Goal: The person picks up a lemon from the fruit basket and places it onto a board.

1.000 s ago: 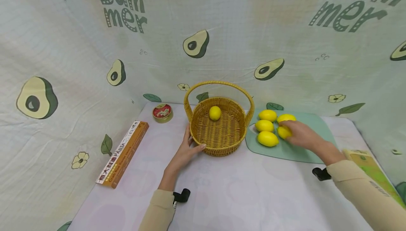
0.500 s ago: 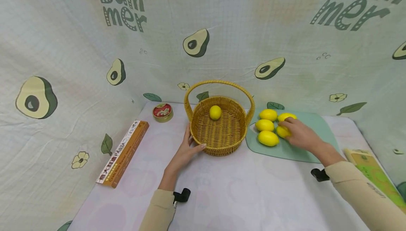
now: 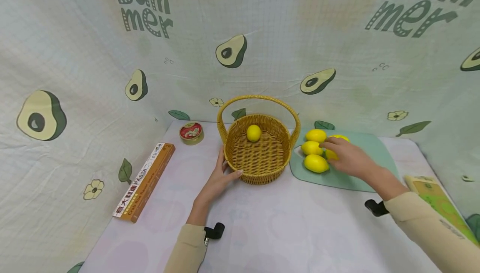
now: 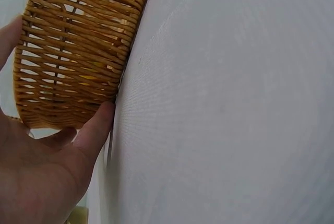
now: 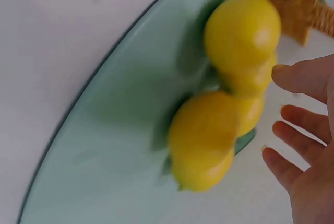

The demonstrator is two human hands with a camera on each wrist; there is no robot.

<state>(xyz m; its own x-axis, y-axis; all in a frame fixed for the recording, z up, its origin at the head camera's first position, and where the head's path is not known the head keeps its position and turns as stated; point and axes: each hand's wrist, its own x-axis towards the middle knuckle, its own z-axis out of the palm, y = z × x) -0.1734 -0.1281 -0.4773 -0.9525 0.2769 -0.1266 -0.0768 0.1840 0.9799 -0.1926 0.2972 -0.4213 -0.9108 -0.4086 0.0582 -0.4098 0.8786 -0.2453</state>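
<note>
My left hand [image 3: 221, 179] holds the round wicker basket [image 3: 258, 179] at its front left, thumb along the rim and fingers against the side. In the left wrist view a fingertip sits low on the woven wall [image 4: 78, 51]. One lemon [image 3: 253, 133] lies inside the basket, towards the back. My right hand [image 3: 350, 156] hovers over several lemons [image 3: 316, 163] grouped on a pale green board [image 3: 378, 156], partly hiding two of them. In the right wrist view its fingers are spread beside the lemons [image 5: 242, 31], with nothing between them.
A red-lidded tin [image 3: 191, 133] stands at the back left. The long pasta box [image 3: 145, 183] lies along the left table edge. A green and yellow package [image 3: 436, 198] lies at the right, partly under the right sleeve. Patterned cloth [image 3: 270, 68] hangs behind the table.
My right hand has shifted left over the lemons, away from the one its fingers were touching. The left hand and basket have kept their place.
</note>
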